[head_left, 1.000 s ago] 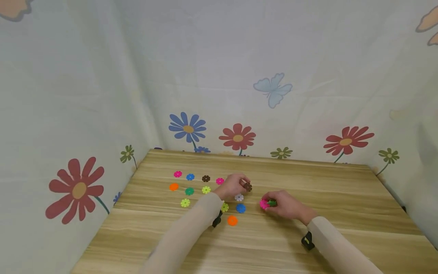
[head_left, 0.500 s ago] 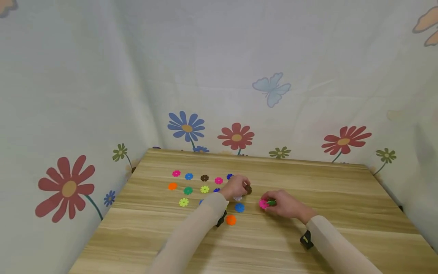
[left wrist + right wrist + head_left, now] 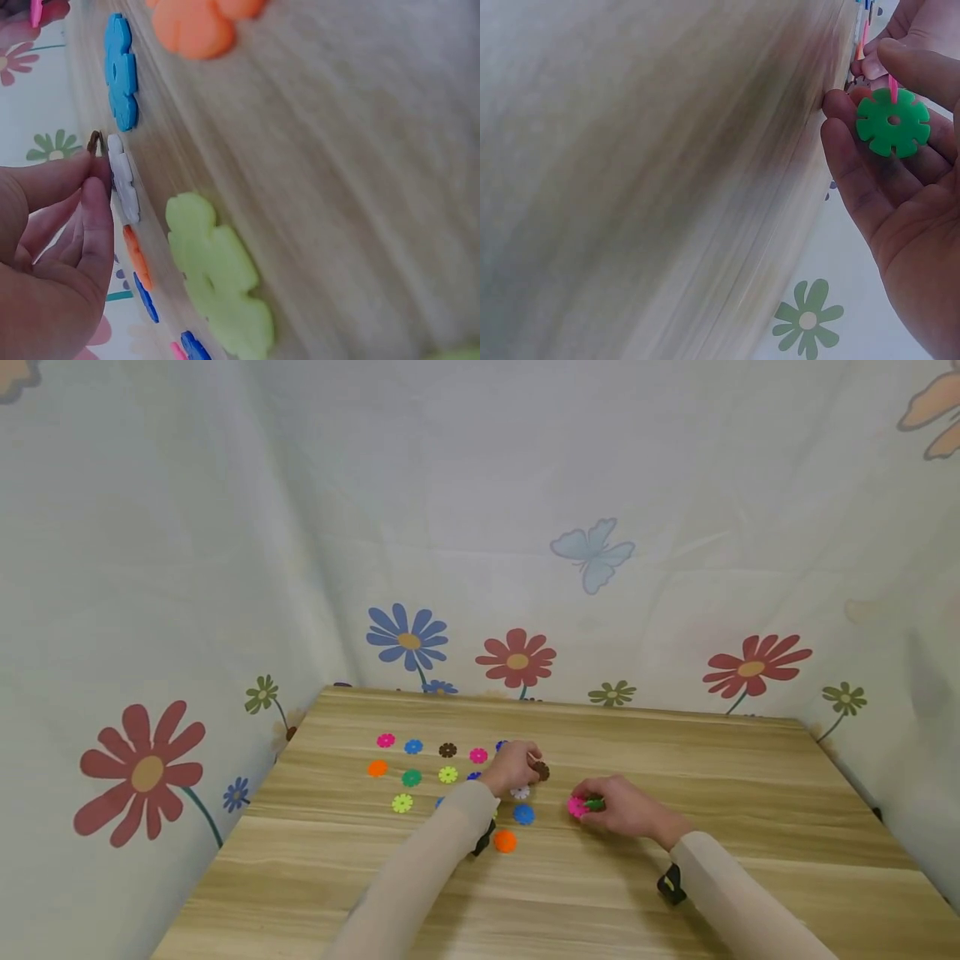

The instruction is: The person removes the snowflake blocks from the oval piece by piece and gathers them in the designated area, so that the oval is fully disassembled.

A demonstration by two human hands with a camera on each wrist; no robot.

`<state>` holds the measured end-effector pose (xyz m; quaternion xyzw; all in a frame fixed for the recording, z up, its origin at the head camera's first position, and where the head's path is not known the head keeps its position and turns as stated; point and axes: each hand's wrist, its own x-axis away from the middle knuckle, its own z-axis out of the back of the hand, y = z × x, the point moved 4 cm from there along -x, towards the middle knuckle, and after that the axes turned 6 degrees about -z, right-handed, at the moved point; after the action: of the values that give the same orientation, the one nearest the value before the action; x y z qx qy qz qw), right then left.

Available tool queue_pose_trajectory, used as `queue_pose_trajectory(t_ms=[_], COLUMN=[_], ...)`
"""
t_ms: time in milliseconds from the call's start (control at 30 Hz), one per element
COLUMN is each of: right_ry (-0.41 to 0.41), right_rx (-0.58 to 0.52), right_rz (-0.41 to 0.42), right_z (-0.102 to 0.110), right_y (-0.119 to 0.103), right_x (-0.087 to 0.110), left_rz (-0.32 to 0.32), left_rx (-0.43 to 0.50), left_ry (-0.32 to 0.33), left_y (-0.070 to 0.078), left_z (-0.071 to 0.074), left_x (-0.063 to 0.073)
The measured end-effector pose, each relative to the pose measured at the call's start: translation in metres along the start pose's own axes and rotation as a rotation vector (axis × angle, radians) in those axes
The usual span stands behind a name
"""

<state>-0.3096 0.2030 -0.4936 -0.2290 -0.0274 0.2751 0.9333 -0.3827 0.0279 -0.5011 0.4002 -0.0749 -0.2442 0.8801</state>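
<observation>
Between thumb and fingertips my left hand [image 3: 512, 766] pinches a brown notched disc [image 3: 542, 771], seen nearly edge-on in the left wrist view. Just under that hand lies a white disc [image 3: 521, 792], with a blue disc [image 3: 523, 814] nearer to me. To the right, my right hand [image 3: 624, 807] holds a pink disc [image 3: 577, 807] joined to a green disc [image 3: 893, 122]. In the right wrist view the green disc stands across the pink one's edge [image 3: 893, 88], the thumb above and the fingers curled behind. The two hands are apart.
Several loose discs lie flat on the wooden table [image 3: 712, 777], mostly left of my hands: pink [image 3: 386, 740], orange [image 3: 377, 768], green [image 3: 411, 778] and yellow [image 3: 402, 803]. Another orange disc [image 3: 506, 841] lies near my left sleeve [image 3: 420, 868]. A flower-printed curtain [image 3: 450, 527] stands behind the table.
The head view has shifted slightly. My left hand keeps the brown disc, dipping a little and rising again over the white disc. My right hand stays almost still with the joined pink and green discs.
</observation>
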Motion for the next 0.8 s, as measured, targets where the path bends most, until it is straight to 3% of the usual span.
queue_pose_trajectory(t_ms=[267, 433, 667, 800], right_ry=[0.004, 0.002, 0.01, 0.013], right_rx=[-0.007, -0.016, -0.034, -0.047], right_rz=[0.007, -0.002, -0.011, -0.009], right_z=[-0.001, -0.002, -0.002, -0.003], right_y=[0.0, 0.001, 0.0, -0.003], right_x=[-0.001, 0.0, -0.001, -0.002], left_rz=[-0.042, -0.103, -0.071, -0.02], left_rx=[-0.084, -0.015, 0.017, 0.161], left_ry=[0.043, 0.03, -0.003, -0.015], left_y=[-0.003, -0.004, -0.003, -0.001], left_z=[0.009, 0.014, 0.018, 0.016], left_x=[0.005, 0.015, 0.034, 0.045])
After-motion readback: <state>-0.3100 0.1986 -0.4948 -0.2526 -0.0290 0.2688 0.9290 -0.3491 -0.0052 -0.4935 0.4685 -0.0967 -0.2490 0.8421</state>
